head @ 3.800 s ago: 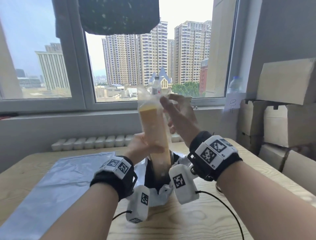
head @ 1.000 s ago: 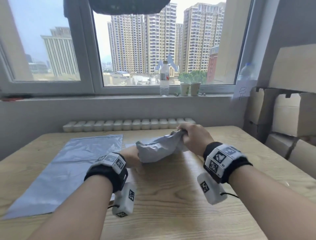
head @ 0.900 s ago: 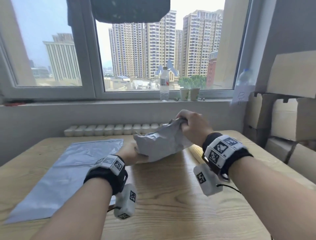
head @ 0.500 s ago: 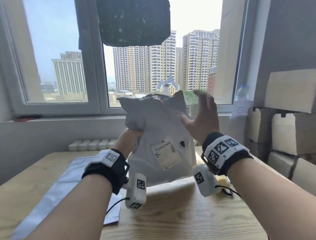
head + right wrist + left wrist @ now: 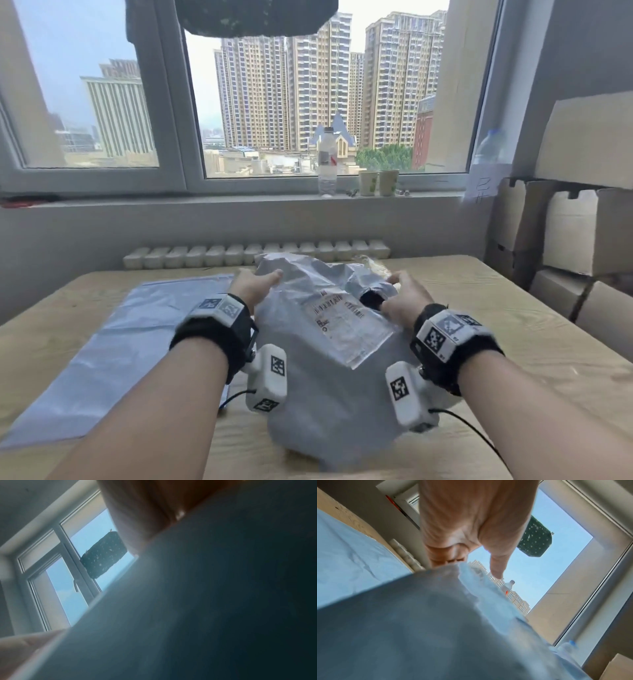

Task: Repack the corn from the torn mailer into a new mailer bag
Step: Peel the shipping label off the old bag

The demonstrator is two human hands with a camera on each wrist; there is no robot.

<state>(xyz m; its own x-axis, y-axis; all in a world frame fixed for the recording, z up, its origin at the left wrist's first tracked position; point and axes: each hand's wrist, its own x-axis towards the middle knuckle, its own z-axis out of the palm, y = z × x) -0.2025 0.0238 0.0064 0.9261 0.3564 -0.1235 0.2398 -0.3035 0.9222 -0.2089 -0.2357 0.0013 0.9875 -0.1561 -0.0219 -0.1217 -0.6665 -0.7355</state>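
Torn mailer [image 5: 329, 349] lowered onto table [image 5: 513, 342]; left hand [image 5: 255, 286], right hand [image 5: 406, 299] pinching its edges

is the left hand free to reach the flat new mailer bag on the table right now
Probably not yet: the left hand grips the torn mailer. The new bag lies just beside it, path open once it lets go.

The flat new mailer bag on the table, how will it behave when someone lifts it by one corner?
The new mailer bag looks thin, wrinkled film, so it would probably droop. It lies flat, so it is likely light. Its glossy surface may slip.
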